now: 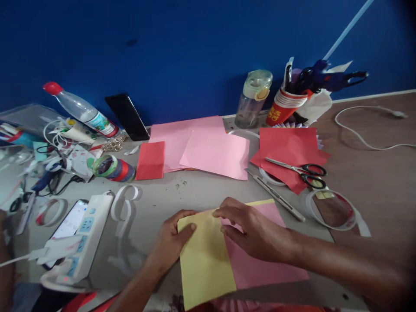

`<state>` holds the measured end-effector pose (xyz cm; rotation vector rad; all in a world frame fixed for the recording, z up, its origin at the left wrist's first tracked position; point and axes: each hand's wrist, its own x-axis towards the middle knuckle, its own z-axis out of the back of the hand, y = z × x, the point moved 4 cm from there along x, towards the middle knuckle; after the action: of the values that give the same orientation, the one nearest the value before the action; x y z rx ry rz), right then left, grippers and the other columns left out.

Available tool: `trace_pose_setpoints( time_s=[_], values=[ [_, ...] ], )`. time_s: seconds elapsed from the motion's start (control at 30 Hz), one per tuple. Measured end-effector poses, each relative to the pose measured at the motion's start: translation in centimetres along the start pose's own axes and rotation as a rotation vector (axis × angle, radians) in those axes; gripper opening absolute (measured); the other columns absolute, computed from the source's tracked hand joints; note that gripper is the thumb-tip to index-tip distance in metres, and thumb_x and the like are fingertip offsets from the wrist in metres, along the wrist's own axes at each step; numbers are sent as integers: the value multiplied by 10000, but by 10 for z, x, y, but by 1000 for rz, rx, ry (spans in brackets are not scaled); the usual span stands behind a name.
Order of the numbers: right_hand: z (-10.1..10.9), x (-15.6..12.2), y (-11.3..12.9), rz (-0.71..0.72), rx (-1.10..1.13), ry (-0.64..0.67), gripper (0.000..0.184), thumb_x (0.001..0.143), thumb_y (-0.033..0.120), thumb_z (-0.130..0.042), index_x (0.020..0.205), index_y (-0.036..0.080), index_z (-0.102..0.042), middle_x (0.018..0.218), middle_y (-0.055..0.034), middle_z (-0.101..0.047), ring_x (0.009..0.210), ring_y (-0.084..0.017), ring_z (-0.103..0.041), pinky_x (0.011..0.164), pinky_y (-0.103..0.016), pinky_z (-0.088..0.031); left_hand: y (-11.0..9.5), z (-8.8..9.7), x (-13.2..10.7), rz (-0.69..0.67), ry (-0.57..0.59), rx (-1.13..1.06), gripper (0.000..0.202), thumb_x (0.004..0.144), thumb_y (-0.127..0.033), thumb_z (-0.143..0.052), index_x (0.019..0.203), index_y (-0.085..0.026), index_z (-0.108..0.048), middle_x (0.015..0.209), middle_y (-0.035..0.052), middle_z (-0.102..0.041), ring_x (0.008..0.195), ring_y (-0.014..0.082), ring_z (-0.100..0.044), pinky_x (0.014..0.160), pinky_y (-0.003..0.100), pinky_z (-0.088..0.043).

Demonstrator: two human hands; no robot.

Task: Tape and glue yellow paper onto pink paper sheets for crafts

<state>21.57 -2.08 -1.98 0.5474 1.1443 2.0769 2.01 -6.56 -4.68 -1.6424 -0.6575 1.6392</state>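
Near the table's front edge lies a pink sheet of paper [260,268], with a yellow sheet of paper [206,268] partly over its left side. My left hand [175,236] grips the yellow sheet at its upper left corner, thumb on top and fingers behind. My right hand [243,225] is above the yellow sheet's upper right edge, fingers bent and the index fingertip at the paper. Thumb and index finger of that hand are apart. A thin yellow strip [260,202] shows along the pink sheet's top edge.
Scissors [299,169] lie on red paper [287,143], with a utility knife [279,197] and tape roll [331,210] nearby. Pink sheets [214,154] lie behind. A power strip [87,238] and white ribbon [125,208] are left. A clear bottle [253,99] stands by the blue wall.
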Motion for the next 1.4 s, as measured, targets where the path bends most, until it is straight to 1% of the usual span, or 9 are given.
trace_pose_setpoints(
  time_s=[0.2, 0.37, 0.47, 0.7, 0.83, 0.93, 1.07, 1.2, 1.4],
  values=[
    [-11, 21, 2, 85, -192, -123, 278, 792, 88, -565, 1060, 125, -626, 1003, -121, -610, 954, -255, -518, 850, -430, -422, -2, -2, -4, -87, -39, 62, 381, 810, -503, -610, 915, -137, -630, 687, -2, -586, 596, 129, -535, 531, 222, -414],
    [-17, 21, 18, 80, -56, -174, 186, 829, 99, -487, 976, 153, -587, 910, -86, -603, 815, -194, -545, 731, -334, -444, -5, 4, -11, -120, -201, 157, 358, 816, -516, -596, 847, -160, -597, 638, -21, -550, 575, 118, -505, 498, 199, -391],
    [-25, 17, 16, -61, 132, -126, 135, 805, 96, -494, 891, 179, -558, 846, -42, -571, 690, -139, -527, 618, -263, -422, -6, 3, -15, -160, -217, 167, 332, 848, -502, -568, 892, -174, -587, 683, -15, -555, 596, 119, -514, 508, 195, -411],
    [-34, 10, 16, -331, 648, -46, 151, 747, 289, -570, 822, 197, -477, 827, -11, -525, 773, -150, -534, 720, -304, -466, -18, -20, -36, -599, -51, 165, 535, 911, -620, -367, 1147, -197, -595, 1172, 133, -567, 1101, 260, -556, 908, 358, -487],
    [-34, -2, 19, -462, 776, -45, 365, 646, 411, -673, 872, 200, -478, 825, 10, -495, 785, -150, -509, 698, -285, -450, -18, -31, -43, -738, -132, 329, 262, 957, -358, -444, 1124, -251, -614, 1145, 99, -586, 1081, 213, -584, 881, 309, -505],
    [-36, -9, 12, -502, 700, -160, 270, 671, 360, -641, 828, 200, -490, 774, 22, -468, 728, -132, -470, 641, -258, -407, -14, -38, -39, -805, -174, 392, 197, 935, -199, -463, 1053, -242, -615, 1076, 85, -606, 1008, 176, -611, 823, 267, -517],
    [-45, -11, -2, -454, 676, -226, 112, 692, 243, -552, 708, 202, -449, 686, 38, -439, 640, -107, -419, 576, -233, -353, -6, -38, -27, -769, -262, 339, 175, 908, -190, -509, 1074, -220, -557, 1069, 81, -618, 1032, 178, -603, 877, 295, -505],
    [-49, -9, -10, -456, 666, -197, 32, 696, 197, -517, 721, 190, -501, 659, 41, -473, 621, -104, -433, 569, -227, -345, -9, -38, -17, -713, -206, 426, 171, 904, -191, -519, 1046, -212, -611, 1046, 72, -661, 987, 174, -630, 853, 288, -508],
    [-43, -4, -6, -375, 576, -128, 111, 765, 148, -484, 770, 171, -592, 705, 16, -553, 662, -113, -493, 600, -225, -372, -21, -34, -17, -788, -217, 482, 173, 887, -133, -525, 966, -222, -651, 918, 24, -708, 862, 132, -665, 767, 218, -517]
  ],
)
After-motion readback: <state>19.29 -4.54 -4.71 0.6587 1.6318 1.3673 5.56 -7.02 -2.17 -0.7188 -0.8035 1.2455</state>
